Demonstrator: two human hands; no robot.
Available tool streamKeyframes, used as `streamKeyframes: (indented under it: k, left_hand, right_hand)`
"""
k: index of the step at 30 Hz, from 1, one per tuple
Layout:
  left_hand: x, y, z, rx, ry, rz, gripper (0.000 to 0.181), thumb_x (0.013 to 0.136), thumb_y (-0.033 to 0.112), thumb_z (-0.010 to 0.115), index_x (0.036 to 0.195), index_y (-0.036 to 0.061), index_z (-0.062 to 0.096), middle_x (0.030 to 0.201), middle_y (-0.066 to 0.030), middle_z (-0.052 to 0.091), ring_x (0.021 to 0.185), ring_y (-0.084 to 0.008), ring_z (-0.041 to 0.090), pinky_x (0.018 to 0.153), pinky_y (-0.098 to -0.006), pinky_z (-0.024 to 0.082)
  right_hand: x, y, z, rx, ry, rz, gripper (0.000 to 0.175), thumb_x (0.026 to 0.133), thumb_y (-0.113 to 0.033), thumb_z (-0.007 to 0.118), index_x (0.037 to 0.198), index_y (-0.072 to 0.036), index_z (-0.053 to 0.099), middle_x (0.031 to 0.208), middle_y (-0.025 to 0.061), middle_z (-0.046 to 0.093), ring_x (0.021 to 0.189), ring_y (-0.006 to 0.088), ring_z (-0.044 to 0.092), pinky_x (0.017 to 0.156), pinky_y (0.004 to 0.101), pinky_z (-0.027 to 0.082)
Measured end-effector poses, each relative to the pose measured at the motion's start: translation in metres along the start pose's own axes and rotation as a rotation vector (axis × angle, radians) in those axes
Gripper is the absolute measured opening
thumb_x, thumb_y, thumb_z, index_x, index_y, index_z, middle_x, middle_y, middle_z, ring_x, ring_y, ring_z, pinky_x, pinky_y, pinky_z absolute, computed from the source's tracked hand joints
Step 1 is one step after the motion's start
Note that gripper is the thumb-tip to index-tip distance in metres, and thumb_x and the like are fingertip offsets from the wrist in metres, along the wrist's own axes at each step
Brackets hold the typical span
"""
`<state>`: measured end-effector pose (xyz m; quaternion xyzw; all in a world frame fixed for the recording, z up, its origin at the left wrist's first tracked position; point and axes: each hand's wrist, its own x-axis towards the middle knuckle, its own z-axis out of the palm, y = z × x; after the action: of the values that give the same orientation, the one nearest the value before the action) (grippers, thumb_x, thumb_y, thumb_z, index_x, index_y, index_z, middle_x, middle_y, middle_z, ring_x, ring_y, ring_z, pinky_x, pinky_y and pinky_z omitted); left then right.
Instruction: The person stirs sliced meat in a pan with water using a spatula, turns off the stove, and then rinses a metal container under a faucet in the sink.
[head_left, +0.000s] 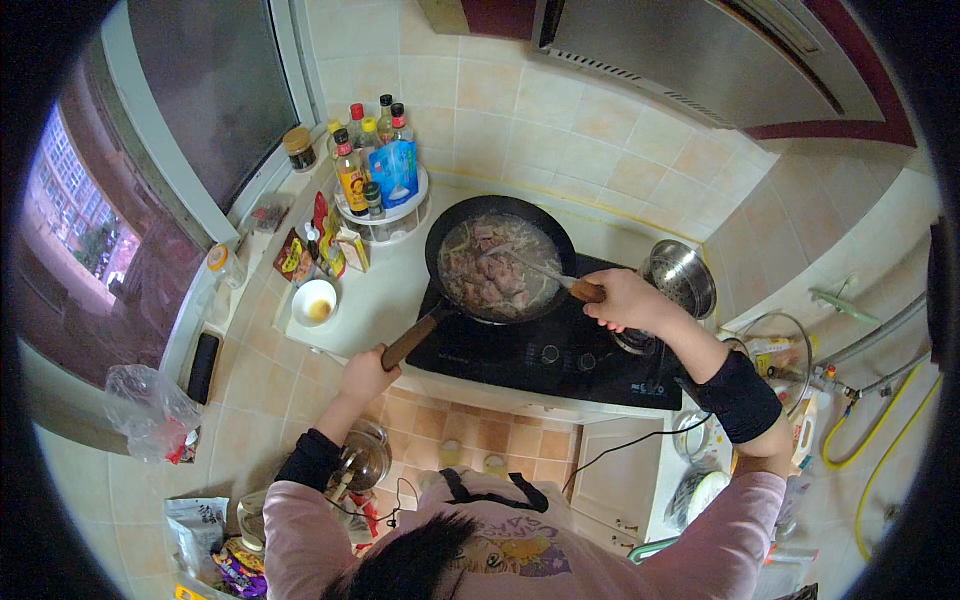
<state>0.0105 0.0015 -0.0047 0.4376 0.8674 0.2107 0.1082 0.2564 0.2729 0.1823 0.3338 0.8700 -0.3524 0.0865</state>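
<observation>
A dark wok (444, 262) stands on the left side of a black glass cooktop (525, 367). Inside it lie chunks of meat (496, 277) in cloudy liquid with pale shreds. My left hand (370, 379) grips the wok's wooden handle (411, 341). With my right hand (626, 300) I hold a spatula (536, 266) by its wooden grip; the metal end reaches in among the meat, and its tip is partly hidden there.
A metal steamer pot (679, 277) sits at the cooktop's right. Sauce bottles (350, 176) crowd a white round rack (382, 217) at the back left. Nearer stands a white bowl (315, 302) with something yellowish inside. A range hood (697, 60) overhangs the right. A black cord (622, 450) hangs by my right arm.
</observation>
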Motion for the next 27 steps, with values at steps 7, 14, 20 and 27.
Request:
streamKeyframes:
  k: [7, 14, 20, 27]
  left_hand:
    - [-0.001, 0.004, -0.003, -0.01, -0.02, 0.013, 0.023, 0.067, 0.025, 0.06, 0.076, 0.005, 0.053, 0.067, -0.018, 0.058, 0.066, -0.0355, 0.057, 0.061, -0.0433, 0.046]
    - [-0.002, 0.0, -0.002, 0.006, -0.022, -0.007, 0.024, 0.066, 0.025, 0.06, 0.077, 0.0052, 0.053, 0.067, -0.0183, 0.058, 0.066, -0.0355, 0.057, 0.061, -0.0437, 0.046]
    - [0.0, 0.002, -0.001, -0.027, -0.027, 0.004, 0.025, 0.065, 0.025, 0.061, 0.078, 0.0052, 0.054, 0.068, -0.018, 0.058, 0.067, -0.0352, 0.057, 0.062, -0.0433, 0.046]
    - [0.0, 0.0, 0.002, 0.008, -0.021, -0.013, 0.025, 0.065, 0.025, 0.061, 0.079, 0.0052, 0.054, 0.068, -0.0179, 0.058, 0.066, -0.035, 0.057, 0.061, -0.043, 0.046]
  right_hand:
    - [0.004, -0.004, 0.016, -0.959, 0.224, -0.247, 0.042, 0.074, -0.009, 0.05, 0.116, -0.008, 0.048, 0.072, 0.0161, 0.06, 0.063, 0.0282, 0.06, 0.056, 0.0363, 0.049]
    - [-0.018, 0.008, -0.003, -1.194, 0.29, -0.239, 0.038, 0.077, -0.009, 0.046, 0.115, -0.005, 0.047, 0.069, 0.0105, 0.06, 0.062, 0.0227, 0.061, 0.052, 0.0321, 0.049]
    - [-0.018, 0.054, -0.013, -1.137, 0.295, -0.158, 0.037, 0.078, -0.011, 0.046, 0.115, -0.008, 0.048, 0.068, 0.0104, 0.06, 0.061, 0.0242, 0.06, 0.052, 0.0337, 0.049]
    - [-0.026, 0.039, -0.014, -0.887, 0.288, -0.093, 0.043, 0.077, -0.02, 0.053, 0.118, -0.01, 0.045, 0.075, 0.0136, 0.061, 0.07, 0.0285, 0.06, 0.062, 0.0394, 0.048]
